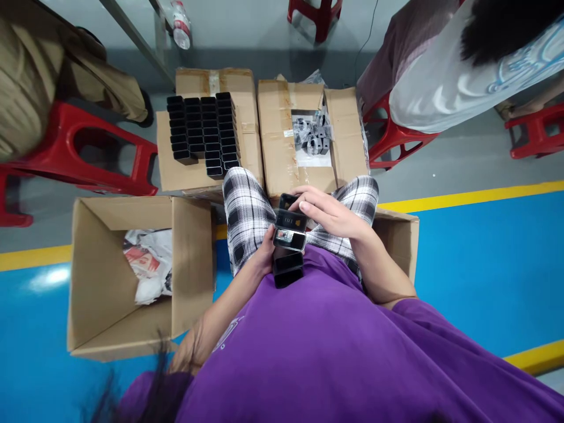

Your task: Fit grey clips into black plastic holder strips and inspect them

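A row of several black, box-like plastic casings (291, 220) with open ends lies over my lap, against my purple shirt. My left hand (265, 251) is closed around the left side of this row; its fingers are partly hidden under the casings. One casing (289, 239) in the middle shows a shiny, silvery inside. The nearest casing (288, 271) touches the shirt. From the right, my right hand (328, 212) reaches over the far end of the row, thumb and fingers closed on the farthest casing (287, 201).
Many similar black casings (202, 132) stand in columns on a carton (249, 144) ahead. Beside it, another carton (275, 141) holds small wrapped parts (312, 135). An open box (191, 264) with crumpled bags (152, 261) stands left. People sit on red stools (94, 147) at both sides.
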Demonstrator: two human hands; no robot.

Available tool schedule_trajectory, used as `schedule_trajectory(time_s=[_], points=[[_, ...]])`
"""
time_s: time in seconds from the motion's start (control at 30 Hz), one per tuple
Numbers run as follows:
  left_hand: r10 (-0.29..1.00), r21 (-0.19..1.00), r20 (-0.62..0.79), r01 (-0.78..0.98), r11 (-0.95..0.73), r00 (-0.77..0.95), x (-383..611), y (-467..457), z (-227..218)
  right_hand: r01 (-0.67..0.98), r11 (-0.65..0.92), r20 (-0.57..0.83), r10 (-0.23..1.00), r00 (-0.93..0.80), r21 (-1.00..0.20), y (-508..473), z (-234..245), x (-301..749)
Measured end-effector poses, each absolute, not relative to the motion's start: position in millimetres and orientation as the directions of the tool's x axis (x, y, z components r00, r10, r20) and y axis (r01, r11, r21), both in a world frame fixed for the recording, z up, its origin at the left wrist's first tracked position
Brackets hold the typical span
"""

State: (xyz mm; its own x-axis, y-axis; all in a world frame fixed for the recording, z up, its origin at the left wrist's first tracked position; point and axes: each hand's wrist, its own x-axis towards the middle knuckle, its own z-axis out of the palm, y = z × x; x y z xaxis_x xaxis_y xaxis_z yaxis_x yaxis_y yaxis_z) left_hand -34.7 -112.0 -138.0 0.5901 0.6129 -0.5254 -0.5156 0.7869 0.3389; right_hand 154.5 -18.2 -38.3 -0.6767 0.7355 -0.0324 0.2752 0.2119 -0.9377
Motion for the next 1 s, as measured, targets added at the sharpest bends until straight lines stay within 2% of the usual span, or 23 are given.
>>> schedule_trajectory(time_s=[0.53,1.0], points=[[0.638,0.347,-0.465,-0.537,0.769,0.614,-34,-111,-140,0.303,0.219,-0.032,0.760,-0.649,-0.928,-24,-45,155],[0.620,0.312,-0.482,-0.540,0.782,0.619,-31,-106,-127,0.361,0.207,-0.081,0.762,-0.642,-0.909,-22,-48,152]])
